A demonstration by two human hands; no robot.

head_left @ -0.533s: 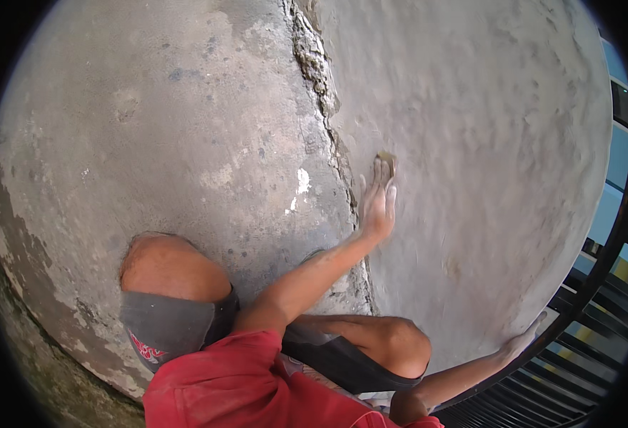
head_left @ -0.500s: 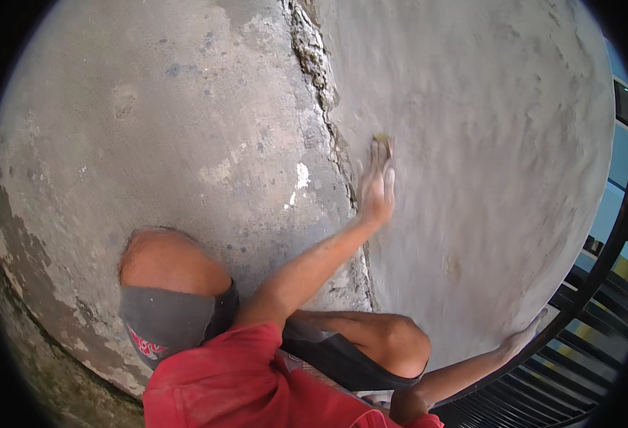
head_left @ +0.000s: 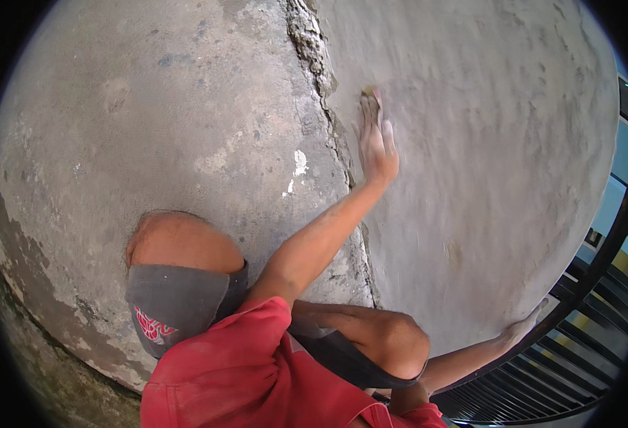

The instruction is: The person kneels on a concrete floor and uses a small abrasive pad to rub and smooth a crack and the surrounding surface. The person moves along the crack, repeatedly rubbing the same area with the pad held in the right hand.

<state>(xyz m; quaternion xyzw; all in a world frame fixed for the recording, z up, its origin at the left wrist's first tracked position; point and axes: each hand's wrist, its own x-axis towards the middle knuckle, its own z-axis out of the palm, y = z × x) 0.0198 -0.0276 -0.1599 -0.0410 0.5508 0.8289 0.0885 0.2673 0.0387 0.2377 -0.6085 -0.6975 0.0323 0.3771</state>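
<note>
My left hand (head_left: 377, 139) lies long-fingered and dusted with grey on the smooth plaster surface (head_left: 485, 164), just right of a rough crack (head_left: 312, 53), pressing a small yellowish pad (head_left: 369, 91) under its fingertips; what kind of pad it is I cannot tell. At the lower right, my right hand (head_left: 522, 324) rests with fingers extended on the rim of the same surface, beside black bars. It has nothing visible in it. Older, stained concrete (head_left: 128, 128) lies left of the crack, with a white flaked patch (head_left: 300, 163).
My bent knees (head_left: 182, 242) in dark shorts and my red shirt fill the bottom middle. A black metal grille (head_left: 571, 360) curves along the right edge, with pale blue panels behind it. A mossy strip (head_left: 50, 357) runs along the lower left edge.
My left hand has slid upward over the plaster with the pad, away from my knees. My right hand stays by the rim, slightly shifted as the view moved.
</note>
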